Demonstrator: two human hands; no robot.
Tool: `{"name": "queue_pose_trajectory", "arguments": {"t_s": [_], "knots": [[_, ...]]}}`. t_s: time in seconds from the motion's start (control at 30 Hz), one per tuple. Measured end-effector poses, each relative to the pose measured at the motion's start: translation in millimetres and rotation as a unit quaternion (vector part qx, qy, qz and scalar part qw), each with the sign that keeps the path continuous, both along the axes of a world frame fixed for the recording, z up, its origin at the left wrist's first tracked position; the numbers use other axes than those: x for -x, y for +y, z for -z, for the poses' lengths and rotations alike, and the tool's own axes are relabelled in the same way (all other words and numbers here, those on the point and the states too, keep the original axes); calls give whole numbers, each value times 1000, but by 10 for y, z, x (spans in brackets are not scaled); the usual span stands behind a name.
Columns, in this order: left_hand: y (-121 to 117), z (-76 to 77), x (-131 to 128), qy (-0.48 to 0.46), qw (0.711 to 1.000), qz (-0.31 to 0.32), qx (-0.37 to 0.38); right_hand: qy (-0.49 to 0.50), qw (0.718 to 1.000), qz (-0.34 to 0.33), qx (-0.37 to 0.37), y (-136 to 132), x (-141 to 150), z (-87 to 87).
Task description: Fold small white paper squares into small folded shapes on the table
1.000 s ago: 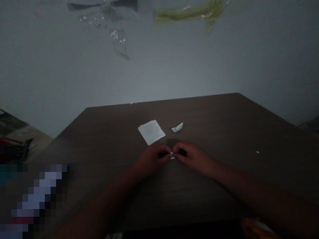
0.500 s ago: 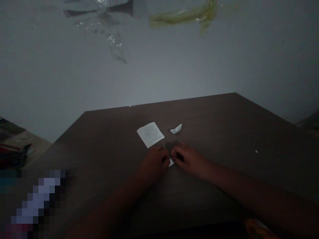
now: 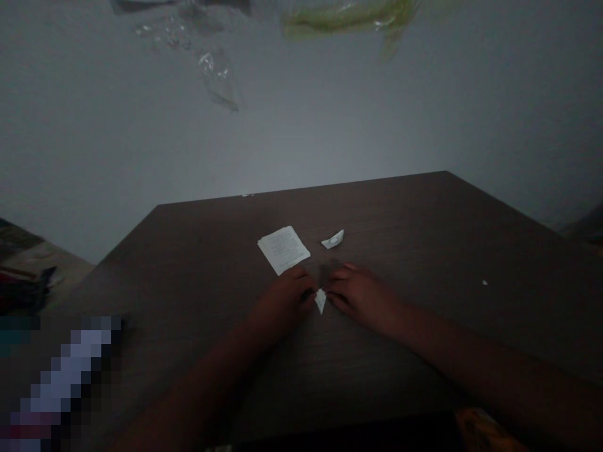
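Observation:
A small folded white paper piece (image 3: pixel 321 300) lies on the dark wooden table (image 3: pixel 424 220), between my two hands. My left hand (image 3: pixel 285 298) rests on the table at the paper's left edge, its fingers curled and pinching it. At the paper's right edge sits my right hand (image 3: pixel 360 295), fingers bent and touching the paper. Just beyond my left hand lies a stack of printed white paper squares (image 3: pixel 283 249). A small folded paper boat (image 3: pixel 333 239) sits to the right of the stack.
A tiny white scrap (image 3: pixel 485 282) lies at the table's right. A blurred-out object (image 3: pixel 61 383) sits at the near left. Clear and greenish plastic (image 3: pixel 348 16) hangs on the wall above. Cluttered items (image 3: pixel 23 282) lie off the table's left.
The small paper was held pinched tight between both hands; now my hands have spread slightly and more of the paper shows as a triangle on the table.

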State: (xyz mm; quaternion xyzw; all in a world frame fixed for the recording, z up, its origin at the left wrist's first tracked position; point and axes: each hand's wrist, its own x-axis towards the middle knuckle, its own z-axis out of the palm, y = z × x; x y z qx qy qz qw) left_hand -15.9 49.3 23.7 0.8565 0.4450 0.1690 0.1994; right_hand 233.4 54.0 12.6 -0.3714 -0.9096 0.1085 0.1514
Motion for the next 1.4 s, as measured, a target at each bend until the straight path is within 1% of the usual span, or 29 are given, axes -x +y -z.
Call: {"name": "queue_pose_trajectory", "arguments": {"t_s": [0.07,0.23,0.4,0.6,0.77,0.93,1.2,1.3,1.4], "knots": [[-21,-23,-15,11,1000,5,3,10,1000,6,7,18,10,-1],[-142,-90,-99,60,998,-21,-5,19,999,16,20,18,36,15],[-176,-104,-126,59,998,-25,-3,26,999,25,22,18,38,28],[-205,-120,-149,76,997,-29,5,73,996,9,42,54,36,13],[-221,-190,-143,90,996,-17,12,55,997,27,36,37,29,22],[-247,-231,-91,87,996,1,18,39,998,27,41,11,6,12],[-284,-255,-98,100,995,0,7,6,996,76,36,-144,82,-25],[-257,-260,-135,113,993,-7,19,27,997,61,44,-113,43,-23],[-231,-250,-176,117,992,-27,28,75,995,12,64,12,-29,-6]]}}
